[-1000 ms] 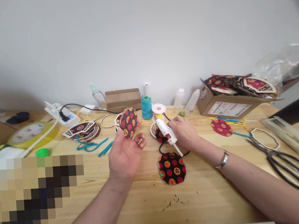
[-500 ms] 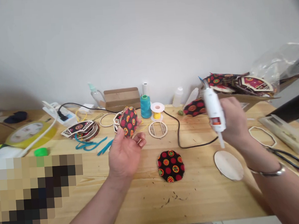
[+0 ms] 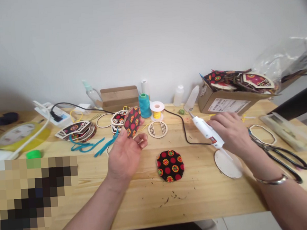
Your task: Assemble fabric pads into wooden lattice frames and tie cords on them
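My left hand (image 3: 125,156), palm up, pinches a small disc covered in dark fabric with red and flower dots (image 3: 133,122) by its lower edge, the disc standing on edge. A white hot glue gun (image 3: 208,130) is in my right hand (image 3: 231,131), its nozzle pointing up and to the left. The glue stick at its back end overlaps a pale oval disc (image 3: 228,164) on the table. Between my forearms a rounded piece in the same dotted fabric (image 3: 170,166) lies flat.
Behind stand a teal thread cone (image 3: 144,106), a yellow thread spool (image 3: 157,111) and a cardboard box of fabric pieces (image 3: 225,102). A black cord (image 3: 184,127) runs across the table. Scissors (image 3: 281,155) lie at right. Stacked wooden cutouts (image 3: 76,132) sit at left.
The glue gun has come down and left, tilting over. The dotted fabric seen left of it no longer shows. My left hand still holds the disc; the view has shifted slightly.
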{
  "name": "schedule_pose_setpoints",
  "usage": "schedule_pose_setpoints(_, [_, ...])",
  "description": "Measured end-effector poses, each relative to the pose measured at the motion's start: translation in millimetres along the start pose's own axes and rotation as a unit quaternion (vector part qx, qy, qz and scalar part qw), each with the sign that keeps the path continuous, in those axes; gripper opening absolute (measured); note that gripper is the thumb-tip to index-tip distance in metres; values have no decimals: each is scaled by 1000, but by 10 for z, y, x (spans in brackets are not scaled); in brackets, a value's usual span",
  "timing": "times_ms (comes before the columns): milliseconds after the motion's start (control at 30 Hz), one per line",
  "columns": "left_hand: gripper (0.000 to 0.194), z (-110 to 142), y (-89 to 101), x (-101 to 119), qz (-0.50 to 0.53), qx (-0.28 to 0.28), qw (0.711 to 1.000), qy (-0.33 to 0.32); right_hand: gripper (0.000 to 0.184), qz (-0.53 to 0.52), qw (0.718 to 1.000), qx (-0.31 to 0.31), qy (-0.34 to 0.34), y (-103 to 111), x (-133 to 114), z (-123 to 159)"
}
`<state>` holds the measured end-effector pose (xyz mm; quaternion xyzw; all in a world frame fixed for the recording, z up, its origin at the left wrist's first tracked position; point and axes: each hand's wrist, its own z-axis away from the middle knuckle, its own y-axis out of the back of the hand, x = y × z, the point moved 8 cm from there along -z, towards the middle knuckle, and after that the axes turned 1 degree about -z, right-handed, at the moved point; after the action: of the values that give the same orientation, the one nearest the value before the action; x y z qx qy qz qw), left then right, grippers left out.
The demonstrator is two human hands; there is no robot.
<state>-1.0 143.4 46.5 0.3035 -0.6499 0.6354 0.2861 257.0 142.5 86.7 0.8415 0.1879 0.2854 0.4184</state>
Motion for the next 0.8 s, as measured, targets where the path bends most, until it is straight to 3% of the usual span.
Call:
schedule_pose_setpoints(100, [31, 4, -4, -6, -6, -1, 1000, 4, 14, -30, 998, -32, -39, -156, 73, 31])
schedule_pose_setpoints(233, [31, 15, -14, -18, -10, -5, 1000, 12, 14, -25, 982, 20, -189, -111, 435, 160])
schedule_pose_setpoints(367, [34, 25, -17, -19, -9, -8, 1000, 13, 10, -44, 930, -46, -363, -231, 735, 355])
schedule_pose_setpoints(467, [35, 29, -26, -23, -12, -10, 1000, 17, 13, -97, 882, -78, -455, -335, 814, 487])
schedule_pose_setpoints(567, [36, 28, -38, -25, -14, -13, 1000, 18, 24, -127, 856, -58, -498, -344, 842, 543])
schedule_pose_setpoints(800, [38, 31, -44, -36, -16, -18, 999, 29, 26, -137, 844, -62, -515, -347, 858, 567])
